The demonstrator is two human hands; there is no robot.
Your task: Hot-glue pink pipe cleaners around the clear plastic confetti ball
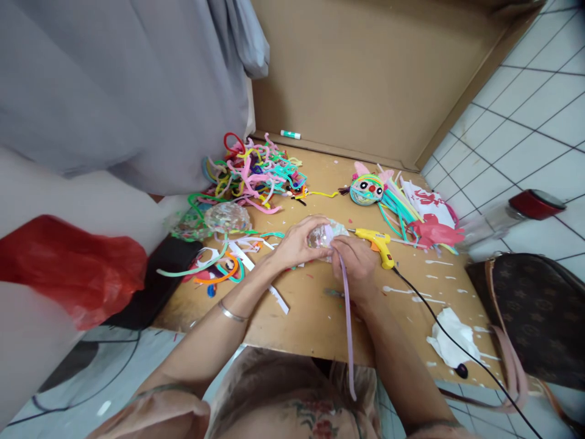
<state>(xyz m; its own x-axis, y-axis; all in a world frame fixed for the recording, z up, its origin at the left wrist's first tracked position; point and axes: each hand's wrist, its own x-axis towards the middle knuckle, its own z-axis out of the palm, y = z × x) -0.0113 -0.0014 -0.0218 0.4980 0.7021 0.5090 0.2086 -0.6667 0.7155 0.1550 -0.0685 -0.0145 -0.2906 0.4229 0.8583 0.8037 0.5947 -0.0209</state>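
Observation:
My left hand (298, 242) is closed round a small clear ball (322, 235) held over the brown tabletop (315, 317). My right hand (357, 262) pinches a long pale lilac pipe cleaner (348, 329) against that ball; the strand hangs down toward my lap. A yellow glue gun (377, 242) lies just right of my right hand, its black cord (448, 338) trailing off the near right edge.
A tangle of coloured pipe cleaners (256, 174) lies at the back left, with a glittery clear ball (227, 217) in front. A yarn-wrapped face figure (367, 189) and pink paper (434, 231) sit at the right. A brown bag (530, 317), a red bag (68, 262) and a jar (525, 207) flank the table.

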